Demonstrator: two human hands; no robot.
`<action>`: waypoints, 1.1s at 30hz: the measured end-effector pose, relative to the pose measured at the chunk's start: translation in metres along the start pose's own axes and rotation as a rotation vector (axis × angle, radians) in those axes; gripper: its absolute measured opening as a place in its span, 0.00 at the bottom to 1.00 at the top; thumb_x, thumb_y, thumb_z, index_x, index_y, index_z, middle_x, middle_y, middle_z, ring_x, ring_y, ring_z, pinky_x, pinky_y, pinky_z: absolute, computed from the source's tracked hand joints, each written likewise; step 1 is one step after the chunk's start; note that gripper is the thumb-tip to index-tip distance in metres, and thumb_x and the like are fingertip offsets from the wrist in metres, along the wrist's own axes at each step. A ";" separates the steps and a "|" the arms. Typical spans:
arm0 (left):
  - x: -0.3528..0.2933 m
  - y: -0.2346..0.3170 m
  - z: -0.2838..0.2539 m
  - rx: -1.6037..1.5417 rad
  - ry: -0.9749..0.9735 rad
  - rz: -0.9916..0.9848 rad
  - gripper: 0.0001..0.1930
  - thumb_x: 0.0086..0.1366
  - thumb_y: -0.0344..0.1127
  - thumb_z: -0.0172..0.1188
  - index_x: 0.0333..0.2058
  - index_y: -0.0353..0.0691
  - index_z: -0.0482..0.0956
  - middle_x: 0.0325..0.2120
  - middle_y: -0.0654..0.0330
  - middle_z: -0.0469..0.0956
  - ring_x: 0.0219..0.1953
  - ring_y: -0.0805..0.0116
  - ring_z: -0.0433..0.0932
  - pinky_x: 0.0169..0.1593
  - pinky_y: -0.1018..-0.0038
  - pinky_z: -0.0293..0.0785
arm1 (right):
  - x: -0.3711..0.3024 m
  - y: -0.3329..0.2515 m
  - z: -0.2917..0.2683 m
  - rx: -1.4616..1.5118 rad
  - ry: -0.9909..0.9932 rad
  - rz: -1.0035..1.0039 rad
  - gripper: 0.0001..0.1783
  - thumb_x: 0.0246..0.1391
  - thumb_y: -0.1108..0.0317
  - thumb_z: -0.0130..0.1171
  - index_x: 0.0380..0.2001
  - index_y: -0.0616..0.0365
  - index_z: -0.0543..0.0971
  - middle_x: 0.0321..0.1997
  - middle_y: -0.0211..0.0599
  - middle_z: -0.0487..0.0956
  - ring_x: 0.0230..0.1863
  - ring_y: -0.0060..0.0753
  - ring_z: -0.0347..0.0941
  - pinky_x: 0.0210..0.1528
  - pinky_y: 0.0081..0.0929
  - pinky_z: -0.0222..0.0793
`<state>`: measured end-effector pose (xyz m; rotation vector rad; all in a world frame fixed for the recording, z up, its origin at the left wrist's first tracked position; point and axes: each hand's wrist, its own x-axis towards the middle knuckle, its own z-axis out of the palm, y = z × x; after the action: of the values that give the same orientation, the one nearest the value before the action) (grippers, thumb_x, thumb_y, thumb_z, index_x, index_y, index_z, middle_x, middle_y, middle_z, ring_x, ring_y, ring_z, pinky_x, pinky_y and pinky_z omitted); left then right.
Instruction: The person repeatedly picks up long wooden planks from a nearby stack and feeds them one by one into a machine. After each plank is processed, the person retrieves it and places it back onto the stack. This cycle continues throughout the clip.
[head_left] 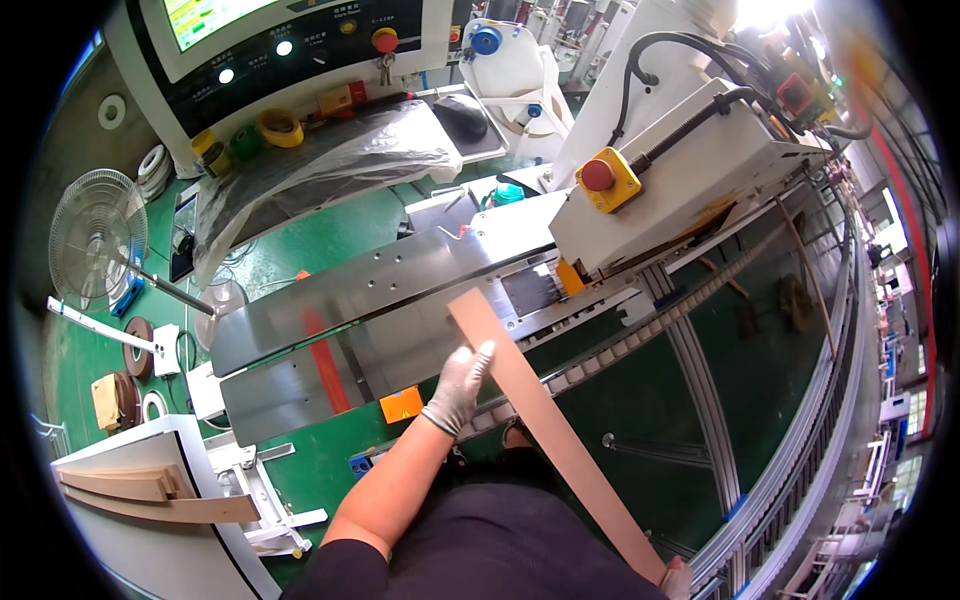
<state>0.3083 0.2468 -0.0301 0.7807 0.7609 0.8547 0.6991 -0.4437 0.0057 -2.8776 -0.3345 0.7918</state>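
Note:
A long, narrow brown board (550, 425) slants from the machine's metal table down to the lower right. My left hand (460, 388), in a pale glove, is closed on the board's left edge near its far end. At the near end, by the picture's lower edge, my right hand (677, 578) grips the board; only part of that hand shows. The far end of the board lies over the grey metal table (290, 345), just left of a dark block in the machine. An orange block (401, 404) sits at the table's front edge, left of my left forearm.
A white machine head (680, 175) with a red emergency stop button (598, 176) stands beyond the board. Metal rails (700, 400) run along the right. More wooden strips (150, 495) lie on a white panel at lower left. A fan (97, 240) stands at far left, below a control panel (300, 60).

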 end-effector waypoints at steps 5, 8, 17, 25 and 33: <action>-0.001 0.010 0.042 0.072 -0.081 -0.379 0.20 0.80 0.51 0.55 0.48 0.35 0.77 0.40 0.58 0.82 0.43 0.67 0.82 0.45 0.64 0.85 | -0.070 -0.082 0.026 -0.198 0.058 -0.101 0.33 0.70 0.42 0.43 0.36 0.64 0.81 0.37 0.58 0.82 0.43 0.68 0.78 0.45 0.54 0.69; 0.015 -0.022 0.029 0.241 -0.098 -0.240 0.19 0.81 0.51 0.53 0.47 0.38 0.76 0.40 0.58 0.82 0.42 0.65 0.83 0.42 0.62 0.86 | -0.060 -0.078 0.047 -0.139 0.073 -0.265 0.53 0.71 0.23 0.30 0.26 0.65 0.82 0.27 0.59 0.81 0.36 0.68 0.79 0.38 0.55 0.69; 0.029 -0.067 0.012 0.257 0.037 -0.112 0.21 0.82 0.52 0.50 0.48 0.36 0.75 0.42 0.55 0.83 0.42 0.63 0.86 0.44 0.63 0.88 | -0.054 -0.349 0.069 -0.071 -0.363 -0.668 0.27 0.71 0.47 0.48 0.34 0.60 0.82 0.38 0.54 0.82 0.46 0.63 0.79 0.47 0.53 0.74; 0.015 -0.010 0.052 0.029 0.198 -0.295 0.20 0.82 0.49 0.52 0.43 0.35 0.77 0.36 0.57 0.82 0.38 0.67 0.86 0.42 0.68 0.87 | -0.028 -0.400 0.086 -0.063 -0.301 -0.635 0.32 0.71 0.41 0.48 0.29 0.61 0.79 0.33 0.54 0.80 0.40 0.66 0.78 0.41 0.53 0.72; 0.029 -0.034 0.046 0.247 0.140 -0.274 0.21 0.80 0.51 0.57 0.40 0.34 0.77 0.37 0.57 0.83 0.39 0.68 0.86 0.42 0.70 0.86 | -0.009 -0.402 0.075 -0.027 -0.306 -0.599 0.34 0.72 0.40 0.50 0.27 0.62 0.76 0.30 0.57 0.77 0.36 0.69 0.76 0.36 0.52 0.69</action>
<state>0.3712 0.2443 -0.0435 0.8166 1.0854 0.5785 0.5815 -0.0522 0.0227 -2.4380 -1.1722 1.0859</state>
